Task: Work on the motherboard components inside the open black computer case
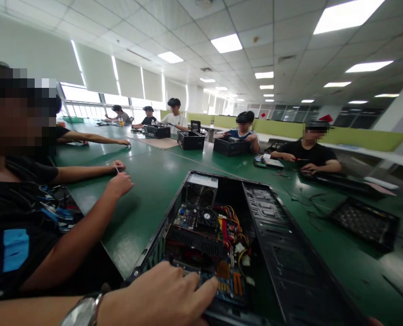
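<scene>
An opened black computer case (289,240) lies before me on the green table, its inside facing up. My left hand (167,294), with a silver watch (84,312) on the wrist, reaches over the case's near left side. Its index finger stretches toward the blue motherboard (233,294), close to the orange slots (237,283); the thumb is hidden. Further in are a dark graphics card (192,242), a CPU fan (207,218), coloured cables (233,222) and the power supply (201,190). Only a sliver of my right hand (375,322) shows by the case's near right corner, fingers out of sight.
Close on my left sits a co-worker (14,190), forearms over the green table (147,167), holding a thin stick-like item. A black metal part (362,222) and loose cables lie on the right. Several people work across the table around other black cases (231,146).
</scene>
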A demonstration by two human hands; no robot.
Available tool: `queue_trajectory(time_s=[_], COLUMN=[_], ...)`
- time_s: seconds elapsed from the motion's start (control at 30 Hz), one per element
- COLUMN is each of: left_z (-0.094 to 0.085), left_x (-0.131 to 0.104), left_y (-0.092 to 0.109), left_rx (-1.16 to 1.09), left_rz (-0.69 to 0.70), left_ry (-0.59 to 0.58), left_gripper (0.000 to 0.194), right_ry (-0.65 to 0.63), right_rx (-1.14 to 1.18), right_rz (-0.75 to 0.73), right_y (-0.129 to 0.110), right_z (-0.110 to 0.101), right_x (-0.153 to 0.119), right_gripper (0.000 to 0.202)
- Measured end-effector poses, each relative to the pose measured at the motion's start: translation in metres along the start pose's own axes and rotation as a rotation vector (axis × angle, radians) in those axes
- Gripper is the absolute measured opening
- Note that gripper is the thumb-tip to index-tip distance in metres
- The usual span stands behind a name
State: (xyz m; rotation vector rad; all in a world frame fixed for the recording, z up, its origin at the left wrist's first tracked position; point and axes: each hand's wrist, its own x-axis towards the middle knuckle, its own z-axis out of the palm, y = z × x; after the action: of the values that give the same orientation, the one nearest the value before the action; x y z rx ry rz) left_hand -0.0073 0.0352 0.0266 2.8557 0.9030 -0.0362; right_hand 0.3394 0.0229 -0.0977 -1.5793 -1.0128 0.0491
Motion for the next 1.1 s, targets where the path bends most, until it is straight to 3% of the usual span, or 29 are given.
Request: queue_trajectory(time_s=[0.1,0.17,0.27,0.37,0.47,0.57,0.63,0.73,0.8,0.9,1.0,1.1], left_z=[0.002,-0.002,-0.009,-0.015,-0.015,-0.006,0.005,0.023,0.035,0.044,0.032,0.002], left_x=[0.007,0.009,0.011,0.018,0.032,0.053,0.065,0.081,0.092,0.122,0.171,0.229], left_y=[-0.029,-0.062,-0.124,-0.165,-0.160,-0.129,-0.112,-0.109,-0.119,-0.141,-0.164,-0.185], left_rx=[0.165,0.202,0.243,0.383,0.457,0.334,0.240,0.130,0.068,0.043,0.126,0.234], left_rz=[-0.006,-0.054,-0.193,-0.386,-0.415,-0.266,-0.168,-0.095,-0.075,-0.023,0.018,-0.022], left_ry=[0.048,0.091,0.163,0.324,0.547,0.614,0.591,0.564,0.562,0.595,0.679,0.647], left_gripper=[0.042,0.043,0.044,0.052,0.060,0.060,0.058,0.052,0.047,0.043,0.053,0.070], right_ry=[0.138,0.202,0.160,-0.026,-0.259,-0.325,-0.305,-0.304,-0.342,-0.419,-0.489,-0.505], right_rx=[0.051,0.088,0.107,0.043,-0.039,-0.088,-0.087,-0.046,-0.006,0.033,-0.010,-0.102], right_rz=[0.079,0.162,0.234,0.211,0.156,0.133,0.120,0.067,0.008,-0.088,-0.267,-0.458], right_y=[0.008,0.002,-0.024,-0.060,-0.087,-0.090,-0.079,-0.056,-0.041,-0.023,-0.007,0.006], right_z=[0.011,0.045,0.135,0.237,0.310,0.339,0.335,0.303,0.267,0.197,0.121,0.062], right_x=[-0.013,-0.010,0.013,0.047,0.075,0.087,0.087,0.077,0.066,0.043,0.012,-0.021], right_gripper=[0.051,0.057,0.059,0.049,0.042,0.040,0.040,0.037,0.035,0.037,0.034,0.031])
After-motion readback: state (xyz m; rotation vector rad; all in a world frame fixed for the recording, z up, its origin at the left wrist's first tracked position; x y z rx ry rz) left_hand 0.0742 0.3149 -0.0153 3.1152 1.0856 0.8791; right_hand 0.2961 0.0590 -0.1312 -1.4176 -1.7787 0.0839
